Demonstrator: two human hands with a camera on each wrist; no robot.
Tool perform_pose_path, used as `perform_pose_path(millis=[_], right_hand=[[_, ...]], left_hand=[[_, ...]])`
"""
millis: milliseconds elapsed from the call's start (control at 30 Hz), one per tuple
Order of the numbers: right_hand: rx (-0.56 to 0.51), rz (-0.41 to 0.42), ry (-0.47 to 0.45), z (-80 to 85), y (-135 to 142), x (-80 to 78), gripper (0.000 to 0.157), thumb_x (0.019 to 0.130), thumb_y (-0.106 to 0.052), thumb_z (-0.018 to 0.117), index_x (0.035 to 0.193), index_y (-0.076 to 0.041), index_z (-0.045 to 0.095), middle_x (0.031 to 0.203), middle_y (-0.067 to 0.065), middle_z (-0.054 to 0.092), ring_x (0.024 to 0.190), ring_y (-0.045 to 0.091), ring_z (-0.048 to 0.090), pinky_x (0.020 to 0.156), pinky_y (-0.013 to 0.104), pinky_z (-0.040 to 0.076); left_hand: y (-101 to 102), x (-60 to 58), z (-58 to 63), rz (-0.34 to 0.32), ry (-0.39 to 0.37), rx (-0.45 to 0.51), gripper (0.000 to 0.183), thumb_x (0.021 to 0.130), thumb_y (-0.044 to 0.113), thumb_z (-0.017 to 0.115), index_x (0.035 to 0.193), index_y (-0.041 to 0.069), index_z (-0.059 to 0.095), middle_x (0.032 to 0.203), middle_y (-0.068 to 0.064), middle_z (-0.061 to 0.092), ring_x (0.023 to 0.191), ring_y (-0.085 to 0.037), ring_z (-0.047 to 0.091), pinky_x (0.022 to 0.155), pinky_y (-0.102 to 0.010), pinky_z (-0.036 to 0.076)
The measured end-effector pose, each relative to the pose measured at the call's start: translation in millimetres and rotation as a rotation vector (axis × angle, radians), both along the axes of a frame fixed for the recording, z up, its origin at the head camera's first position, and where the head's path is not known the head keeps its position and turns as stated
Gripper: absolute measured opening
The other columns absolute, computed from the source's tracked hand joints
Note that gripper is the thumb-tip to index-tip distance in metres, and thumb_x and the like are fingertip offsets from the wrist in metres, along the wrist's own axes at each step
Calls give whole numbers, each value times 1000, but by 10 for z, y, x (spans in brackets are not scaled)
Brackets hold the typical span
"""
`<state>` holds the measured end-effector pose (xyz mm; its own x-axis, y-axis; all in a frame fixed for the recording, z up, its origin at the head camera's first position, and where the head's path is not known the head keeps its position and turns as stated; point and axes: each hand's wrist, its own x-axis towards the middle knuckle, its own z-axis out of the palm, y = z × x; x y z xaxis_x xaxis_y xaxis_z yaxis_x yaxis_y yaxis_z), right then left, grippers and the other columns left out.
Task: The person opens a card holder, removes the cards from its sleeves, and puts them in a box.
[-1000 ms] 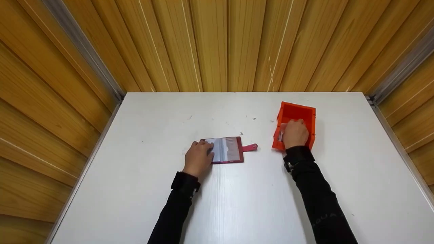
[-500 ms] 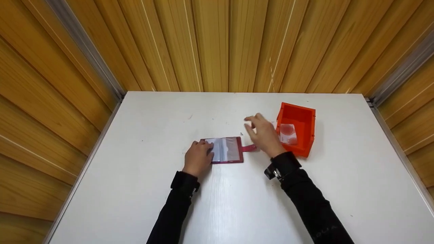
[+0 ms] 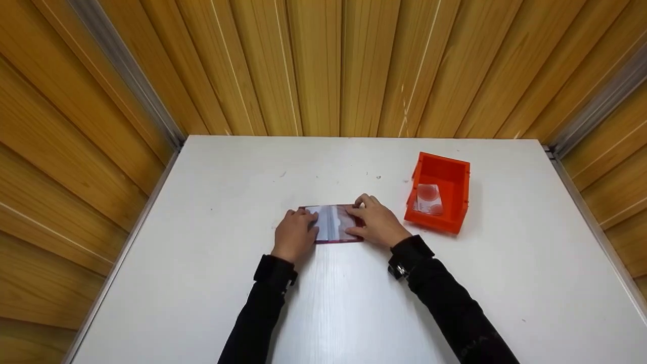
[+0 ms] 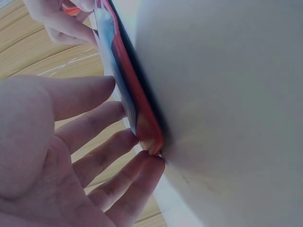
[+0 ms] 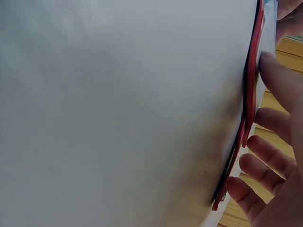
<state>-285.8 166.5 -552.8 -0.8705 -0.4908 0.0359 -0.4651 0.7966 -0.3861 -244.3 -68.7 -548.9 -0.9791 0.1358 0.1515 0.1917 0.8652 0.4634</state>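
1. A second earlier the right hand [image 3: 376, 222] had been down inside the orange bin [image 3: 457, 217] at the right of the desk [image 3: 202, 283]; half a second later it was in the air between the bin and the card holder [image 3: 334, 222]; by this moment it had landed on the holder's right half.
2. Nothing showed in its fingers as it crossed, so my reading was that it had come back to the holder bare, to work at the clear sleeves rather than to bring something over.
3. The left hand [image 3: 295, 233] had not shifted at all across the three moments: it lay on the holder's left half, pinning it to the desk.
4. The card holder lay open and flat near the middle of the desk, clear pockets up, with both hands on it; its strap was hidden under the right hand.
5. Left grip: fingers [image 4: 94, 135] nearly straight and spread, their tips against the holder's red edge [image 4: 142, 118], pressing, not clasping.
6. Right grip: fingers [image 5: 279, 85] loosely bent and resting along the red edge [image 5: 250, 94], thumb at the near side; whether it pinched a sleeve could not be told.
7. The bin stood apart from the hands, with clear cards bearing round marks [image 3: 428, 199] in it.
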Motion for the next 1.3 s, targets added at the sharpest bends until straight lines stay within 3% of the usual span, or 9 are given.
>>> perform_pose_path(millis=[233,300,500,767,867,967,1100,1200,1300], right_hand=[[-107,-15,-11,-9,-8,-17,50,85,-37,86,130,-17,74,122,8,56,111,25,51,90,40,48],[-123,-19,-14,-16,-3,-28,54,84,-37,87,132,-15,73,125,7,56,114,26,51,93,41,49],[-47,-32,22,-40,49,-87,80,83,-47,85,146,-7,59,151,13,50,132,34,48,109,54,44],[-32,-11,16,-51,64,-93,72,84,-50,83,145,-18,62,155,13,51,134,35,48,111,55,43],[-99,-5,24,-59,44,-87,63,82,-43,87,137,-18,69,146,11,57,129,32,51,107,52,46],[-206,-28,15,-77,12,-81,49,77,-34,92,120,-14,79,127,9,62,117,28,54,98,46,50],[-339,-108,-15,-104,-22,-72,32,74,-22,95,96,-10,76,99,7,61,95,22,54,84,36,46],[-415,-160,-64,-106,-38,-65,29,74,-16,94,90,-8,72,86,4,66,82,17,57,77,30,44],[-497,-201,-132,-92,-51,-60,31,74,-10,93,96,-6,72,81,3,74,75,13,64,72,25,46]], left_hand=[[-7,-6,-2,1,-3,0,34,94,17,74,127,9,75,127,-13,71,114,-34,63,95,-48,55],[0,-5,7,-1,-12,-2,35,95,17,74,128,8,74,127,-13,71,114,-34,63,96,-48,55],[0,-19,22,-3,-31,-5,36,95,18,74,130,9,73,130,-14,70,116,-35,63,97,-49,55],[-11,-18,-6,-3,-33,-12,36,94,18,74,129,10,73,131,-15,70,117,-35,63,96,-49,55],[-15,-13,-18,-4,-29,-7,36,94,18,74,129,10,74,130,-15,70,117,-35,63,95,-49,55],[-17,-7,-27,-4,-32,0,35,94,17,75,128,10,74,129,-14,71,117,-35,63,96,-49,55],[-15,-8,-25,-6,-18,1,35,93,16,75,126,10,75,127,-13,72,116,-35,63,95,-49,55],[-14,-15,-12,-3,-24,0,35,93,16,75,127,10,75,128,-13,71,116,-36,63,95,-49,55],[-15,-26,-3,-2,-40,-3,36,94,17,74,129,11,74,130,-14,70,118,-36,62,96,-50,55]])
